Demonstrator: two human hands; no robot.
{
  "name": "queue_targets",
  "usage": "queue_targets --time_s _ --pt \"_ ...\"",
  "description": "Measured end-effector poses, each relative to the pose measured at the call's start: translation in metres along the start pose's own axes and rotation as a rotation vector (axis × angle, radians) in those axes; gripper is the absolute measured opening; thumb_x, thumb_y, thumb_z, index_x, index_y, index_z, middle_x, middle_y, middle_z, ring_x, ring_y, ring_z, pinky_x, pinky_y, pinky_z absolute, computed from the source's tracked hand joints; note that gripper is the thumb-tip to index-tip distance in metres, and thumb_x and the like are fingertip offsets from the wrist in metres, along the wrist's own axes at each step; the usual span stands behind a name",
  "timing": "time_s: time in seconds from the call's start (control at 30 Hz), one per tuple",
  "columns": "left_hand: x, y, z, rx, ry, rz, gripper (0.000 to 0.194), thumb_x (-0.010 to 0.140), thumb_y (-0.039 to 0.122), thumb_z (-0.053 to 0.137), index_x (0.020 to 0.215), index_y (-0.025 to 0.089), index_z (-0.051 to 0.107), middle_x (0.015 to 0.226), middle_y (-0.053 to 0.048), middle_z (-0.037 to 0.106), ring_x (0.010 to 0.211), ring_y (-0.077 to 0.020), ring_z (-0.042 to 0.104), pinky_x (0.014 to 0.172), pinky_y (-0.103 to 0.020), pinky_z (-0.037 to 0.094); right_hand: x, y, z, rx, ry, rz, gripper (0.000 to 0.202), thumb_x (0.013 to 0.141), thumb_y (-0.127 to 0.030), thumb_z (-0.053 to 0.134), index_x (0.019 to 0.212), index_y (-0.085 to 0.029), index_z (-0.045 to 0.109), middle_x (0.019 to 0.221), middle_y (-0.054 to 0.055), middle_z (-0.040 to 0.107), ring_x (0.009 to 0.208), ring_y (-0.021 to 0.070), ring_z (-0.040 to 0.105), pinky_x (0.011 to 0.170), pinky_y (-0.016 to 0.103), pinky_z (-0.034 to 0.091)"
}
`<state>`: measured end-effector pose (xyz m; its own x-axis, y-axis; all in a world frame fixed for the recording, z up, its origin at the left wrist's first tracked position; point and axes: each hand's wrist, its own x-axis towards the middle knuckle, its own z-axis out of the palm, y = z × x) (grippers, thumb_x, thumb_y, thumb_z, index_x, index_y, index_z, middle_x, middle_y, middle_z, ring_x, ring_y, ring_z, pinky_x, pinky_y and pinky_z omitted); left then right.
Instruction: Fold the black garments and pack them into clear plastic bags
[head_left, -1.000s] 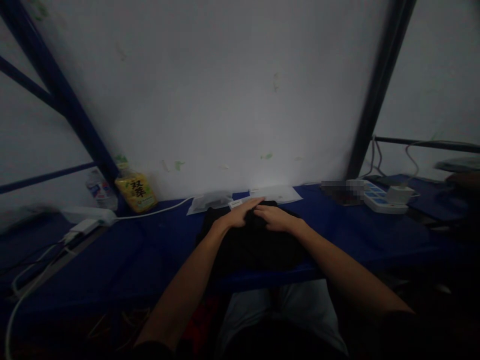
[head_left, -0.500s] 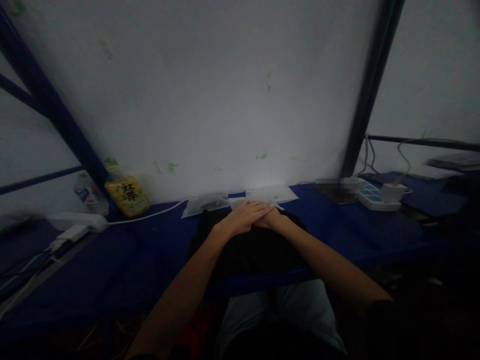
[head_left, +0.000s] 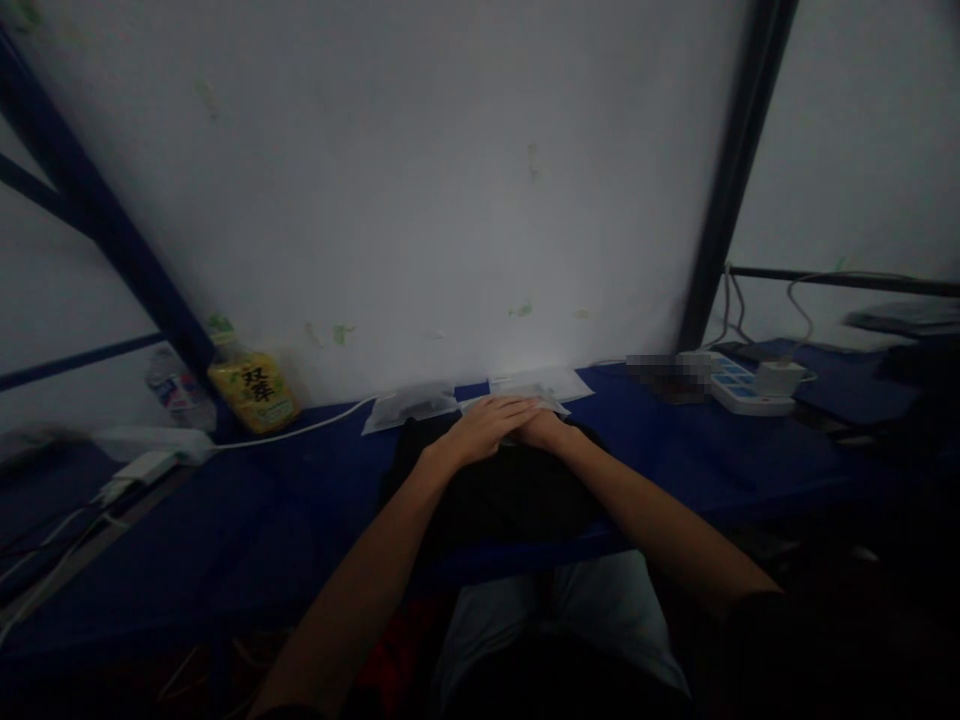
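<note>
A black cloth (head_left: pixel 517 500) lies bunched on the blue surface (head_left: pixel 285 530), near its front edge and in front of the person's lap (head_left: pixel 619 600). Both hands rest on the far part of the cloth, one over the other. The left hand (head_left: pixel 484 428) is on top, its fingers side by side and stretched across the right hand (head_left: pixel 551 430). Its thumb is hidden, so I cannot tell whether its grip is apart or closed. The right hand is mostly covered, and I cannot tell whether its grip is clamped on the cloth.

Just beyond the cloth are a translucent packet (head_left: pixel 416 400), a little to the left, and a white sheet (head_left: pixel 551 382), a little to the right. Well to the left of the cloth, a yellow package (head_left: pixel 256 393) with dark characters leans back next to a clear bottle (head_left: pixel 176 390). A white cable (head_left: pixel 315 430) runs from that side towards the translucent packet. Well to the right of the cloth sits a white power strip (head_left: pixel 739 385) with blue panels, a white adapter (head_left: pixel 780 377) at its far right. The light is dim, so the black material is probably folded, though its layers blend together
</note>
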<state>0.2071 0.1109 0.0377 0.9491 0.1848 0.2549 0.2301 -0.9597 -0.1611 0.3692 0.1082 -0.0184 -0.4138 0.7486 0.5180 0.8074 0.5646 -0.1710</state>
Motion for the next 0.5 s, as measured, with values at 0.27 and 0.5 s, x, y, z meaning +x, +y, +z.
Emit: queue_targets --time_s 0.27,0.5 --pt "-0.016 -0.019 -0.003 0.028 0.117 -0.141 0.063 0.084 0.006 0.044 0.143 0.029 0.037 0.144 -0.004 0.045 0.13 -0.0203 0.042 0.104 -0.04 0.033 0.003 0.005 -0.016 -0.033 -0.042 -0.067 0.043 0.081 -0.011 0.051 0.123 -0.012 0.058 0.125 0.014 0.061 0.116 0.0222 0.056 0.101 0.035 0.041" --pt "-0.026 -0.037 -0.004 0.091 0.191 -0.204 0.052 0.091 0.025 0.052 0.141 0.026 0.039 0.129 -0.007 0.058 0.115 -0.0216 0.055 0.095 -0.038 0.043 0.0 0.009 -0.03 -0.121 0.044 0.128 0.038 0.088 -0.021 0.048 0.125 -0.019 0.056 0.12 0.011 0.063 0.112 0.0216 0.057 0.1 0.037 0.041"
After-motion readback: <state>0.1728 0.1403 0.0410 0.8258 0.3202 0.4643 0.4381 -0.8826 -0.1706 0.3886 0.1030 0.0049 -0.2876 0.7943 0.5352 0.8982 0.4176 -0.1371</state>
